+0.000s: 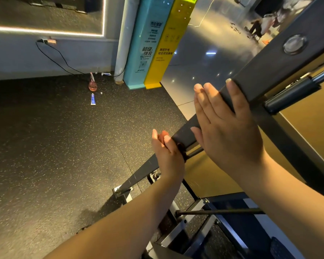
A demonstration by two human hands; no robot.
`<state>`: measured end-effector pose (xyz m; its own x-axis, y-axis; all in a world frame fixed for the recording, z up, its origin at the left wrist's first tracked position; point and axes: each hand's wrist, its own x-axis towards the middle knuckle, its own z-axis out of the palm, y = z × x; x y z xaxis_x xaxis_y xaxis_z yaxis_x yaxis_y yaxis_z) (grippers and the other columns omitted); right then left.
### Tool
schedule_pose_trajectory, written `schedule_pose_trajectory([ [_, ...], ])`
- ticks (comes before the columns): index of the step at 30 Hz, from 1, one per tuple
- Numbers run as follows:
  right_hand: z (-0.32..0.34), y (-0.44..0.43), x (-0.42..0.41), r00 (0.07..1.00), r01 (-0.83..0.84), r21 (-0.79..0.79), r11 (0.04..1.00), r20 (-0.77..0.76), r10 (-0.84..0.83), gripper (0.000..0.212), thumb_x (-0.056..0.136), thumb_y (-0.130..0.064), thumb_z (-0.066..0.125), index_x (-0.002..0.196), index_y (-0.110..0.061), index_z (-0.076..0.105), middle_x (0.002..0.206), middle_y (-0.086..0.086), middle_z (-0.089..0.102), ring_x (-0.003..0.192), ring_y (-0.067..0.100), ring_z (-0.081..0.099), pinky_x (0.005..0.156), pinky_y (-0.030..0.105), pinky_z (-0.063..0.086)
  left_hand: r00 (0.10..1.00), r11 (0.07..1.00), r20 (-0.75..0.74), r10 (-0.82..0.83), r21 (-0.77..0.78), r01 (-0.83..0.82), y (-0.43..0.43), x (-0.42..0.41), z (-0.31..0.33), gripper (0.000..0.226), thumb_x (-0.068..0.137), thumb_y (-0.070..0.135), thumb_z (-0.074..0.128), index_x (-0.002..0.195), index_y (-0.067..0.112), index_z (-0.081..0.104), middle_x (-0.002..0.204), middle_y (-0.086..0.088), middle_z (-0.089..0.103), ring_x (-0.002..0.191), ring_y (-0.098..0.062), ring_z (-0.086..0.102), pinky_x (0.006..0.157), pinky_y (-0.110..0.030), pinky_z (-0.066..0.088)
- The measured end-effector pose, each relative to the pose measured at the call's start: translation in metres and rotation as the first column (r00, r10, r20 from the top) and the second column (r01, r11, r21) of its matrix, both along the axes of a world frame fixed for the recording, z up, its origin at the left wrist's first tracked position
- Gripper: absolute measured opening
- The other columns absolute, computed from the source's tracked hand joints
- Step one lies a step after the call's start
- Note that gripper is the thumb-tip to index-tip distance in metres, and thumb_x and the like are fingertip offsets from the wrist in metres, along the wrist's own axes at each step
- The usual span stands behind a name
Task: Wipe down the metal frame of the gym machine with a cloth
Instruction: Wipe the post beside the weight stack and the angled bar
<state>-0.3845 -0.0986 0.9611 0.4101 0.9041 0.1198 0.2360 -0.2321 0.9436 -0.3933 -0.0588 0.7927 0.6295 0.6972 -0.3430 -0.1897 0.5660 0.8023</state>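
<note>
Both of your hands work the slanted dark beam of the metal frame (254, 75), which runs from a floor bracket at lower centre up to the top right. Your right hand (230, 131) lies flat and relaxed against the beam's upper stretch. Its fingers are straight and split by the metal, two showing past the left edge and one resting on the front face. Your left hand (166, 154) sits lower on the same beam with its fingers pointing up along the edge. A dark, bunched cloth (182, 151) is pressed between that hand and the metal. You cannot tell whether this hand clamps round the cloth or only pushes it, because the beam hides the far side.

On the speckled rubber floor (54, 146), near the wall, a small clear bottle (92, 85) stands upright with pinkish liquid in its rounded base. Just in front of it, a blue-and-white tube (92, 99) lies flat, with a tiny white cap (101, 93) beside it. The tube's contents do not show. A teal kiosk (148, 43) and a yellow kiosk (169, 53) stand side by side and touching at the edge of the rubber floor. A black cable (60, 58) trails from a wall socket towards them. A gas strut (292, 91) crosses behind the beam just right of your right hand.
</note>
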Motion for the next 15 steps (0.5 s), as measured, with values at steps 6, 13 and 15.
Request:
schedule_pose_trajectory([
  [6,-0.004,0.006,-0.006,0.998,0.053,-0.103,0.993,-0.040,-0.057,0.067,0.108,-0.034,0.005,0.157,0.012,0.009,0.167,0.029,0.011,0.156,0.040,0.013,0.119,0.067,-0.009,0.992,0.959,0.098,0.074,0.267,-0.098,-0.008,0.006,0.033,0.059,0.103,0.045,0.039,0.159,0.037,0.022,0.160,-0.014,0.033,0.147,-0.032,0.036,0.123,-0.055,0.031],
  [13,-0.005,0.005,-0.002,0.998,0.043,-0.112,0.993,-0.045,-0.049,0.064,0.109,-0.029,0.007,0.157,0.012,0.005,0.167,0.027,0.011,0.155,0.040,0.015,0.125,0.061,-0.003,0.998,0.997,-0.028,-0.053,0.050,0.054,0.001,0.001,-0.021,0.061,0.109,0.039,0.037,0.163,0.030,0.012,0.158,-0.006,0.037,0.140,-0.020,0.043,0.122,-0.045,0.034],
  [15,-0.006,0.007,-0.002,0.997,0.048,-0.109,0.993,-0.049,-0.054,0.064,0.108,-0.030,0.007,0.158,0.011,0.007,0.168,0.026,0.011,0.155,0.039,0.015,0.124,0.061,-0.004,0.979,0.994,-0.172,-0.112,-0.025,0.110,0.008,0.002,-0.029,0.056,0.112,0.031,0.029,0.164,0.021,0.008,0.157,0.000,0.035,0.139,-0.018,0.041,0.119,-0.038,0.033],
])
